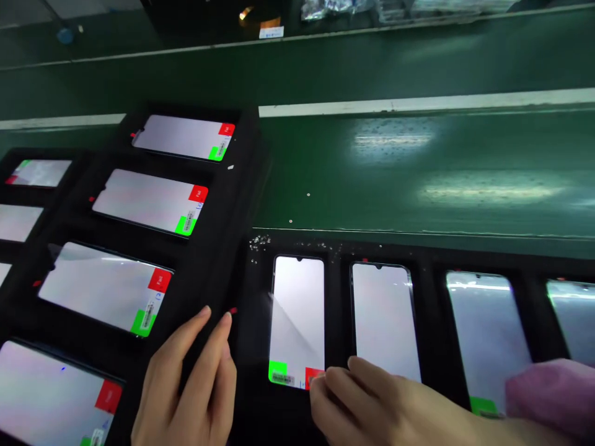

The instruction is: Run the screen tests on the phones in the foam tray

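My left hand [190, 378] hovers over the edge of a black tray [218, 241], fingers stretched out and slightly apart, holding nothing. Just right of it, a lit phone screen [297, 316] lies upright in a slot of another black tray [251, 347]. It has a green corner square, a barcode label and a red corner square. My right hand [357, 396] is curled with fingertips together at that red corner; whatever is between them is hidden. It also covers the bottom of a second lit phone screen [383, 316].
Several lit phone screens, such as this one [149, 201] with a red "Fail" square, lie in stacked trays at left. A third screen [483, 328] is partly behind a pink sleeve [548, 390]. Clear bits [259, 241] dot the right tray's rim. Beyond is a green surface [348, 167].
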`<action>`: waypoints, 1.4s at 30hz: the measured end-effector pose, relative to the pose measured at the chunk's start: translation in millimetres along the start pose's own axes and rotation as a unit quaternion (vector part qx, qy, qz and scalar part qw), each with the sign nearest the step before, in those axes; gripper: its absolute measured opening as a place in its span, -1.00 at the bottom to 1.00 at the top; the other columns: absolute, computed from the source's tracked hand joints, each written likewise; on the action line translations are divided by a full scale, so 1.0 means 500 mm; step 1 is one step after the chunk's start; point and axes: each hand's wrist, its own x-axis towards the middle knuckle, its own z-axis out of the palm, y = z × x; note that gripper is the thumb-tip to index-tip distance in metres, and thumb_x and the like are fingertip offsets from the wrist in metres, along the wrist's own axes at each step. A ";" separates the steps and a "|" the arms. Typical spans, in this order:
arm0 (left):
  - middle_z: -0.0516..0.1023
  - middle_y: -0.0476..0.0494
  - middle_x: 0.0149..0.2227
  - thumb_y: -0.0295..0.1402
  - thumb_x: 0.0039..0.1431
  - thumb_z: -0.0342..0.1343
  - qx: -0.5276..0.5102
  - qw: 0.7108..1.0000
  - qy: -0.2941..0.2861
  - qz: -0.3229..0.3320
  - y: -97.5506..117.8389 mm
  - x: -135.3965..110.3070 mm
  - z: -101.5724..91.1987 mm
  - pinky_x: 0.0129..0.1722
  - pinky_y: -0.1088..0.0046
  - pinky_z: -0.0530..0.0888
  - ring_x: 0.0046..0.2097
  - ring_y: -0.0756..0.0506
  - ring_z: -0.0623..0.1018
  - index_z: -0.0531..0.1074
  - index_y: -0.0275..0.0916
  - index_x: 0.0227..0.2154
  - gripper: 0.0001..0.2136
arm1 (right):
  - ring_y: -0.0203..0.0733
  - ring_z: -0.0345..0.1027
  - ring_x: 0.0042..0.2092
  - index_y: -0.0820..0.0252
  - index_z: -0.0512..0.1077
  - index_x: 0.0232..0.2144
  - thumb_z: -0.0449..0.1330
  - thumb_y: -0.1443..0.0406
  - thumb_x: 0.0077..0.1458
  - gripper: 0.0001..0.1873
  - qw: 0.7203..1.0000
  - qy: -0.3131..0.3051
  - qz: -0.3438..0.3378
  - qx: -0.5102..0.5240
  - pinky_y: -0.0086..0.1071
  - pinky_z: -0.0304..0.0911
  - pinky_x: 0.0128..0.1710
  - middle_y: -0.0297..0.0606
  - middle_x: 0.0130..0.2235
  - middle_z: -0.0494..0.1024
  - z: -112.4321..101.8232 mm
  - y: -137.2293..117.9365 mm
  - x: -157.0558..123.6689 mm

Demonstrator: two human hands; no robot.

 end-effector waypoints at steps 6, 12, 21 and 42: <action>0.68 -0.09 0.02 -0.66 0.26 0.22 -0.088 0.994 0.059 -0.039 0.019 -0.020 0.018 -0.19 0.36 0.73 -0.08 -0.11 0.70 0.32 0.07 0.41 -0.28 | -0.34 0.28 -0.46 0.18 0.53 -0.30 0.06 0.45 0.33 -0.74 0.959 0.103 0.174 0.201 -0.38 0.17 -0.52 -0.32 -0.36 0.52 0.010 0.136 0.043; 0.66 -0.14 0.04 -0.65 0.29 0.17 -0.194 0.979 0.002 -0.065 0.016 -0.097 0.032 -0.05 0.25 0.76 0.02 -0.15 0.70 0.46 0.00 0.27 -0.43 | -0.38 0.20 -0.50 0.18 0.45 -0.23 0.26 0.23 0.31 -0.87 0.756 0.174 0.460 0.432 -0.42 0.10 -0.59 -0.30 -0.30 0.53 -0.031 0.243 0.052; 0.63 -0.18 0.14 -0.55 0.39 0.07 -0.246 0.965 -0.045 -0.083 0.004 -0.160 0.052 0.02 0.20 0.75 0.15 -0.18 0.67 0.51 -0.06 0.07 -0.68 | -0.38 0.19 -0.48 0.18 0.43 -0.21 0.23 0.23 0.36 -0.87 0.772 0.172 0.478 0.381 -0.42 0.12 -0.57 -0.30 -0.30 0.49 -0.039 0.201 0.034; 0.42 -0.34 0.35 -0.36 0.49 -0.08 -0.184 0.980 -0.064 -0.029 0.021 -0.051 0.093 0.33 0.02 0.45 0.34 -0.26 0.39 0.42 -0.26 0.33 -0.56 | -0.24 0.28 -0.36 0.09 0.44 -0.25 0.30 0.17 0.31 -0.84 0.770 0.208 0.440 0.412 -0.29 0.14 -0.44 -0.28 -0.28 0.50 -0.006 0.126 0.008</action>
